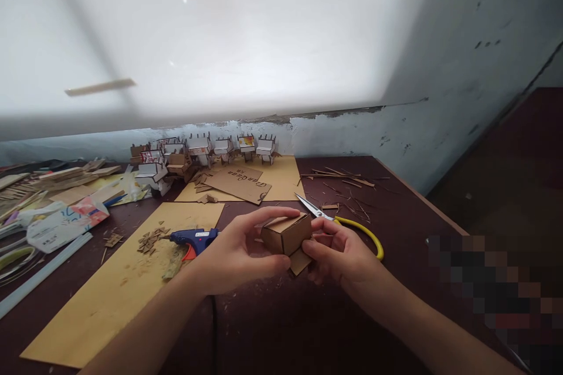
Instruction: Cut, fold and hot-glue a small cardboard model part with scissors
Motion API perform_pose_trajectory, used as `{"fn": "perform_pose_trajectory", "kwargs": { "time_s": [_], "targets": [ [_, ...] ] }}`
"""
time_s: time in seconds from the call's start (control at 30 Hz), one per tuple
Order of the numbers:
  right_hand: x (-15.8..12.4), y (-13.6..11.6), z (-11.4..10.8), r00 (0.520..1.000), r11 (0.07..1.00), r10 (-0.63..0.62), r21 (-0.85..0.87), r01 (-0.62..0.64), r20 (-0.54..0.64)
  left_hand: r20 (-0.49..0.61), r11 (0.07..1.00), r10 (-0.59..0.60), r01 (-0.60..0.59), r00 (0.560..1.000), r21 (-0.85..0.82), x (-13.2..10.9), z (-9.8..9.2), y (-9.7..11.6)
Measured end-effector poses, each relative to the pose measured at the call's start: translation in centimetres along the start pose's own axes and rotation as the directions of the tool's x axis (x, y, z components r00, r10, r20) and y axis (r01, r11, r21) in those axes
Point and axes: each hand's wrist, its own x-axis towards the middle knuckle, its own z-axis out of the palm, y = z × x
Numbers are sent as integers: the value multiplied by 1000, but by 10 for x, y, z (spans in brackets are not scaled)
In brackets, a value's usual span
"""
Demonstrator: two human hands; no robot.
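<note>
Box [285, 233], small, brown cardboard: was held just above the bench [308, 316], near the middle of its front edge, with a loose flap [300, 261] hung from its underside. Left hand [237, 252]: was closed on the box's left side, with the forefinger laid along the top rear and the thumb pressed in below. Right hand [341, 252]: was clasped on the box's right side, fingertips pinched at the flap. Glue gun [193, 240], blue: was laid just left of the left hand, partly on a tan sheet [118, 281] that was stretched toward the front left corner. Scraps [152, 240] were scattered on that sheet. Scissors [347, 224], yellow-handled: were laid just behind the right hand. Models [211, 149], cardboard: were set in a row along the back edge. Strips [343, 179], thin: were strewn toward the back right corner.
</note>
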Motion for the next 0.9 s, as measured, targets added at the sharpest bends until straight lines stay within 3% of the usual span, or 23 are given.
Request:
{"fn": "perform_pose_trajectory", "kwargs": {
  "time_s": [0.1, 0.2, 0.37, 0.43, 0.53, 0.63, 0.8, 0.9],
  "targets": [
    [-5, 0, 6, 980, 964, -144, -244, 107, -140, -59, 987, 35, -26, 998, 158, 0, 5, -2],
    [-11, 0, 11, 936, 835, -312, -518, 187, -164, -116, 947, 80, -39, 990, 318, -1, 11, -3],
    [-15, 1, 13, 907, 724, -403, -648, 237, -118, -36, 928, 114, -93, 993, 362, -2, 11, -2],
    [-15, 2, 11, 890, 699, -442, -665, 263, -113, -12, 898, 177, -157, 984, 411, 0, 9, -2],
    [-14, 2, 10, 854, 670, -508, -674, 311, -112, -21, 764, 351, -274, 936, 584, 2, 8, -6],
    [-13, 1, 10, 807, 645, -575, -679, 350, -130, -15, 606, 478, -318, 878, 729, 2, 9, -13],
    [-15, -2, 9, 674, 466, -737, -757, 458, -46, 14, 420, 578, -312, 816, 852, -4, 7, -21],
    [-17, -5, 9, 626, 382, -780, -790, 480, 4, 61, 331, 621, -333, 781, 883, -5, 7, -21]
  ]
}}
